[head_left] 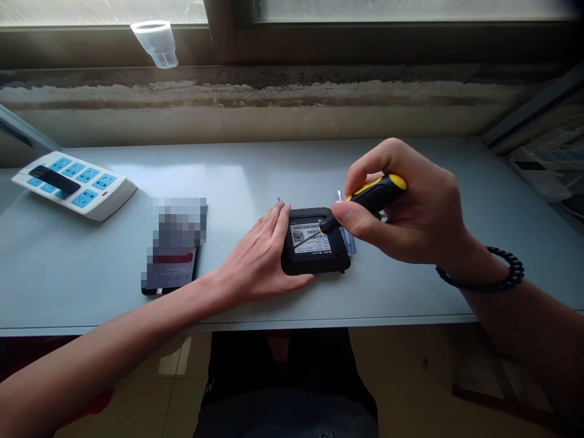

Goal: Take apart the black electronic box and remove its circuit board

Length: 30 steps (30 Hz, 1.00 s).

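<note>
A flat black electronic box (314,265) lies on the table, with a white label and QR code on its upper face. My left hand (261,255) grips its left side, fingers along the edge and thumb near the front edge. In my right hand (410,201) is a screwdriver (378,191) with a black and yellow handle. It slants down to the left, its thin shaft crossing over the label. The tip is near the box's left side; I cannot tell whether it touches. Partly hidden behind the box and right hand is a clear blue plastic item (349,242).
A phone (176,267) with its screen lit lies left of my left hand. Farther left, a white power strip (107,204) with blue sockets bears a small black object (55,180). A tiny metal piece (278,199) lies beyond my left fingertips. The table's front edge (410,320) runs below.
</note>
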Each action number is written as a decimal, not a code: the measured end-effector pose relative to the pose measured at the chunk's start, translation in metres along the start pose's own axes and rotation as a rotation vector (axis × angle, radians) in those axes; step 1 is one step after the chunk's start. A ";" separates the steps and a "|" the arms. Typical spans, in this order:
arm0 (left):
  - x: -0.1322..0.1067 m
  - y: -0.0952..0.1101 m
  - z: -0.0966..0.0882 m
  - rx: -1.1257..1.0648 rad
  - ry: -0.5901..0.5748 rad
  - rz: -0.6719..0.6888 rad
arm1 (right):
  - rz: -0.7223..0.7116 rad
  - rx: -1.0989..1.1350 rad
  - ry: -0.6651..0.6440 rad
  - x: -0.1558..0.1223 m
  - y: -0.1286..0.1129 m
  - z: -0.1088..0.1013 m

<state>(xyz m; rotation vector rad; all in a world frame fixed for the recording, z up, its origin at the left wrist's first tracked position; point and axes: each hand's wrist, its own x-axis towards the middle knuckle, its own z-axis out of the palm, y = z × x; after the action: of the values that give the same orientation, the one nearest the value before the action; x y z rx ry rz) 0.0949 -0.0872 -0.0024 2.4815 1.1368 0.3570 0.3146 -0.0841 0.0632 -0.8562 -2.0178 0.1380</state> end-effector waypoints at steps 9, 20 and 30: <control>0.001 0.002 -0.001 -0.008 -0.039 -0.027 | 0.050 0.017 0.001 0.002 -0.003 0.000; 0.003 0.005 -0.006 -0.100 -0.015 -0.021 | 0.060 -0.056 -0.090 0.008 -0.004 0.001; 0.003 0.006 -0.008 -0.138 -0.032 -0.001 | -0.001 -0.140 -0.261 0.024 -0.016 0.001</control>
<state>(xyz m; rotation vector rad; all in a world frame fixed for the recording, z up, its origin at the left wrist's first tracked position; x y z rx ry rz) 0.0973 -0.0863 0.0076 2.3589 1.0632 0.3807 0.2969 -0.0814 0.0862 -0.9656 -2.2929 0.1143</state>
